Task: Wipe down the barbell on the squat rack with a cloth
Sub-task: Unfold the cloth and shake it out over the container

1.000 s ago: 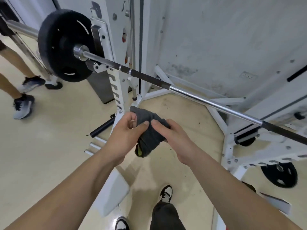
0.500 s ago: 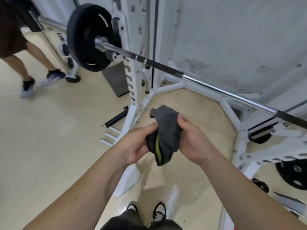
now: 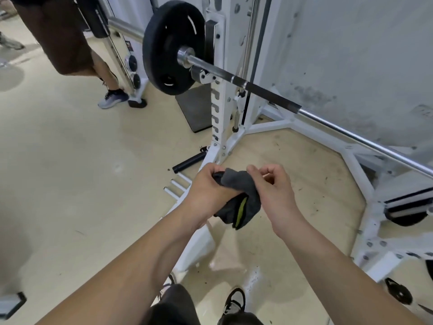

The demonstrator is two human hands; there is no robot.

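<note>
A steel barbell [image 3: 332,126] lies across the white squat rack [image 3: 219,106], slanting from upper middle down to the right edge, with a black weight plate [image 3: 171,50] on its left end. A dark grey cloth [image 3: 239,195] with a yellow-green edge hangs bunched between my hands, well below the bar. My left hand [image 3: 208,191] grips the cloth's upper left part. My right hand [image 3: 274,191] sits against the cloth's right side, thumb and fingers curled; its grip on the cloth is unclear.
Another person's legs and grey shoe [image 3: 112,98] stand at the upper left beside a second rack. A black roller [image 3: 188,161] and white pegs lie on the floor by the upright. More plates [image 3: 398,293] sit at lower right. My shoes show at the bottom.
The view has swung so the plate and rack sit more to the right. My right hand has loosened from around the cloth, which now hangs mostly from my left hand.
</note>
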